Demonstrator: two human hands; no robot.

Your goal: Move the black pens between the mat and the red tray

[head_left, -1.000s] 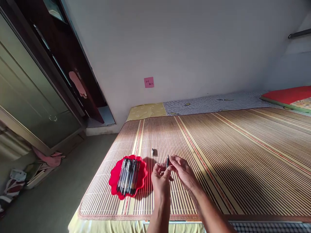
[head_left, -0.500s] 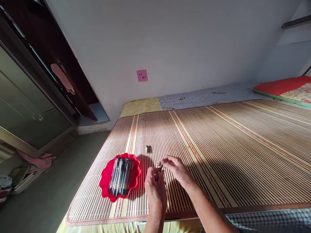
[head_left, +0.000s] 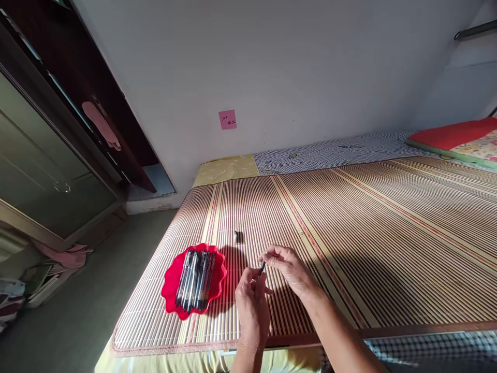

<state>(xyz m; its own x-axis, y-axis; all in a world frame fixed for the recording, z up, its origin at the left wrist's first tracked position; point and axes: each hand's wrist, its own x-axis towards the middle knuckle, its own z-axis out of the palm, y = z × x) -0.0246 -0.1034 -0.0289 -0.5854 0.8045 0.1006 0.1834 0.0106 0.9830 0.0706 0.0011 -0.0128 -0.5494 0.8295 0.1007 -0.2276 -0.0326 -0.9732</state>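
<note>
My left hand [head_left: 251,303] and my right hand [head_left: 287,268] meet over the striped bamboo mat [head_left: 368,228], both pinched on one dark pen [head_left: 262,268]. The left fingers hold its lower part, the right fingertips grip its upper end. Left of the hands stands a red scalloped dish [head_left: 171,290] with several dark pens [head_left: 194,278] lying side by side in it. A small dark pen cap [head_left: 237,237] lies alone on the mat just beyond the dish.
The mat covers a bed against a white wall with a pink sticky note [head_left: 227,119]. A red cushion [head_left: 450,135] lies at the far right. A dark door and a glass panel stand left, with clutter on the floor [head_left: 58,331].
The pen has tilted from upright to slanting between my hands, which dropped slightly toward me. The view shifted a little; the dish and the cap have not moved.
</note>
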